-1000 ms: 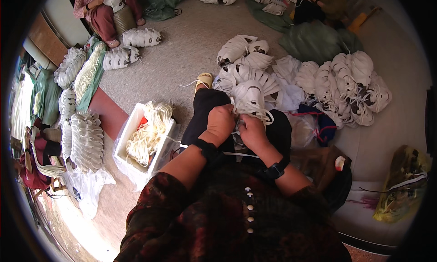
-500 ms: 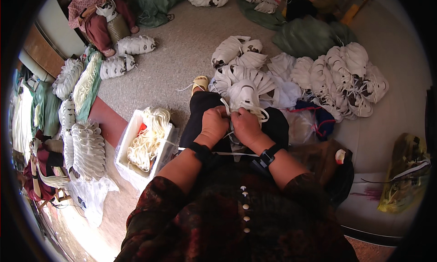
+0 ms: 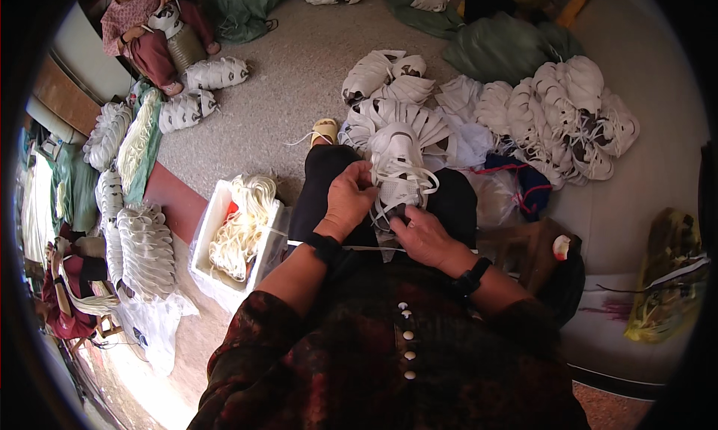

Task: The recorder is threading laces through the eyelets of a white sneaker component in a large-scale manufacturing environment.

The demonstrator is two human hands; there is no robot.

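A white shoe rests on my lap between my knees, its toe pointing away from me. White laces cross its upper and loop loosely at its right side. Against the shoe's left side, my left hand has its fingers bent and thumb drawn in; what they pinch, if anything, is hidden. My right hand is at the near end of the shoe, fingers closed on the dark tongue and collar area. Beyond the shoe lies a fanned row of white shoes.
A white foam box of pale laces stands left of my legs. White shoe stacks line the left side; another heap lies at right. Green sacks lie behind. A seated person handles a shoe at far left.
My hands, earlier together over the shoe's laces, have parted. The right has come down to the near end of the shoe; the left stays at its left side. More of the laced upper shows.
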